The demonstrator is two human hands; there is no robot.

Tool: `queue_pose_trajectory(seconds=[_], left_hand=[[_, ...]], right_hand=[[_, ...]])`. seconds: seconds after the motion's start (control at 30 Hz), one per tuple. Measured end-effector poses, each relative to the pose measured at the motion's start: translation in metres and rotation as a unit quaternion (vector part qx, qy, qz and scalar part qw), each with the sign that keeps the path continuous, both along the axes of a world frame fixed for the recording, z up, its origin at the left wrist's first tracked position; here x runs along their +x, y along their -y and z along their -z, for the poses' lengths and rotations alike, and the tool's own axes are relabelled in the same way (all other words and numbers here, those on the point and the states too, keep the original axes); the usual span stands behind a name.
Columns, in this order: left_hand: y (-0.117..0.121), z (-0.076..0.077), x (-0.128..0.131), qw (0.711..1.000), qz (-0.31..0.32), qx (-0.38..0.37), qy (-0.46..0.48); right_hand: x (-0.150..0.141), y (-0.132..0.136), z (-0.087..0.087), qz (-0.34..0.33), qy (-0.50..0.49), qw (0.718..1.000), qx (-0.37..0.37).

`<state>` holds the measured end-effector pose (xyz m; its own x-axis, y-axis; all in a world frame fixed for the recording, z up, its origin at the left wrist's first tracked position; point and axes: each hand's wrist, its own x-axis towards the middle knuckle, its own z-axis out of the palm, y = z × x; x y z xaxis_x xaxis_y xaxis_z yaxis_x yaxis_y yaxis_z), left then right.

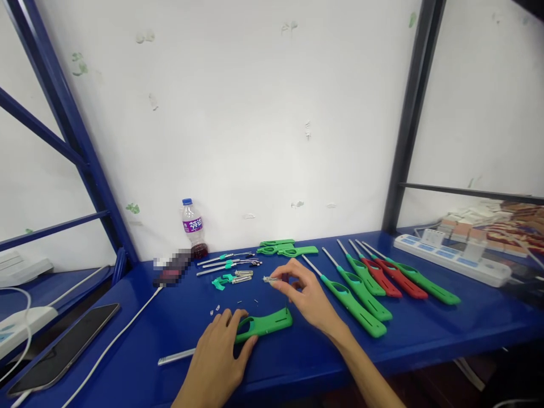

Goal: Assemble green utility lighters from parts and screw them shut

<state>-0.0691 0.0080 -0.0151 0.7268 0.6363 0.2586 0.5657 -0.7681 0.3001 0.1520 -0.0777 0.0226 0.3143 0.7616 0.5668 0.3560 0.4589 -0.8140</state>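
My left hand [220, 354] is closed around the middle of a green long-necked gas lighter [272, 323], its thumb below and fingers above. The lighter lies on the blue table, its metal tube [176, 356] pointing left. A thin dark upright piece [286, 303] stands at its right end. Above that end, my right hand [304, 292] pinches a small silvery part [268, 279] between thumb and fingertips. Farther back lie similar silvery parts [242, 277], teal pieces [221, 282] and loose metal tubes with wires [225, 266]. Tiny bits [215, 310] lie near my left fingers.
Several green lighters [355, 306] and red lighters [385, 277] lie in a row on the right. Green shells [293, 250] rest at the back. Around them are a bottle [194, 229], a phone [66, 348], a cable [121, 340] and a power strip [454, 259].
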Motion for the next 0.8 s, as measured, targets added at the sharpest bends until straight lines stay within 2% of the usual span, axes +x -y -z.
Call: queue_pose_trajectory(seconds=[0.1,0.23,0.3,0.57,0.8], left_hand=[[0.001,0.0,0.0,1.0,-0.004,0.002,-0.004],[0.002,-0.002,0.001,1.0,-0.002,0.005,-0.007],[0.002,-0.003,0.001,1.0,0.002,0.003,-0.006],[0.002,-0.004,0.001,1.0,0.004,0.007,-0.007],[0.001,-0.005,0.0,1.0,0.015,-0.012,0.011]], right_hand=[[0.004,0.001,-0.001,-0.019,-0.016,1.0,-0.004],[0.007,0.004,-0.006,-0.106,-0.024,0.994,-0.022],[0.006,0.004,-0.006,-0.123,-0.025,0.992,-0.027],[0.004,0.003,-0.005,-0.03,-0.024,0.999,-0.022],[0.014,0.008,-0.012,-0.081,-0.028,0.995,-0.043]])
